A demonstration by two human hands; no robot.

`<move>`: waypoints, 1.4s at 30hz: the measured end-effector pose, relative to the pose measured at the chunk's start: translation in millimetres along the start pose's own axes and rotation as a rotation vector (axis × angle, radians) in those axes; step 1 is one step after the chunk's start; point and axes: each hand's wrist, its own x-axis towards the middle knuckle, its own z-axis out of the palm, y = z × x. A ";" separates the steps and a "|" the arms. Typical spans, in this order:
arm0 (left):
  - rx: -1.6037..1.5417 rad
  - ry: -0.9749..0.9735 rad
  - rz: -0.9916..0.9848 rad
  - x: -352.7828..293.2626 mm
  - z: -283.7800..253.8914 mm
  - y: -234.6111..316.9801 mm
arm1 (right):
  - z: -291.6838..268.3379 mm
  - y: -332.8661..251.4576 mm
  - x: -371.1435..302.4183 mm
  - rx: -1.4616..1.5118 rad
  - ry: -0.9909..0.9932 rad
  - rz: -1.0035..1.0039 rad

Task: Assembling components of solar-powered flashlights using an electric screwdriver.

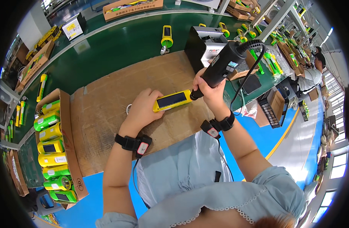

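Note:
My left hand (pixel 143 108) is closed around one end of a yellow solar flashlight (pixel 172 100), which lies over the cardboard sheet (pixel 117 83) with its dark panel facing up. My right hand (pixel 211 89) grips a black electric screwdriver (pixel 224 62), tilted with its cable at the upper right. The driver's nose meets the flashlight's right end; the bit itself and any screw there are hidden. Each wrist wears a black strap with a small module and a wire.
An open carton (pixel 70 152) of yellow and green flashlights stands on the left. Beyond the cardboard, a single flashlight (pixel 166 36) rests on the green bench (pixel 132 41). A black box-shaped machine (pixel 197 45) stands behind the screwdriver. Farther right are a black crate (pixel 273 106) and a seated person (pixel 313 76).

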 end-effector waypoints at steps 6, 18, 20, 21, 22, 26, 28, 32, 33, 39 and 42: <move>0.084 -0.026 -0.004 -3.6 -0.2 5.4 | -45.1 -45.1 37.1 0.033 0.202 -0.318; 0.139 0.030 -0.025 -6.9 6.0 10.9 | -85.4 -35.1 98.7 -0.229 0.086 -0.125; 0.176 -0.009 -0.117 -3.6 1.9 10.6 | -82.3 -39.8 102.3 -0.257 0.016 -0.085; 0.179 -0.024 -0.112 -3.9 -1.4 12.4 | -77.9 -44.4 99.6 -0.235 -0.008 -0.020; 0.180 -0.026 -0.124 -5.7 -1.6 12.2 | -73.5 -48.4 94.2 -0.211 -0.034 0.046; 0.163 0.001 -0.035 -6.9 1.7 6.2 | -47.5 -44.7 55.1 0.130 0.008 -0.006; 0.146 0.002 -0.029 -7.7 2.6 8.5 | -39.3 -38.1 32.8 -0.009 0.026 -0.103; 0.130 -0.039 -0.020 -7.8 0.8 9.9 | -7.7 -35.2 15.1 -0.069 0.059 -0.094; 0.118 -0.031 -0.009 -8.1 0.3 9.3 | -4.6 -34.2 14.5 -0.064 0.055 -0.086; 0.117 -0.005 0.028 -9.6 0.4 7.4 | 0.6 -29.6 20.2 -0.102 -0.001 -0.121; 0.120 -0.005 0.026 -10.1 1.0 7.7 | 4.3 -27.2 21.1 -0.081 0.036 -0.107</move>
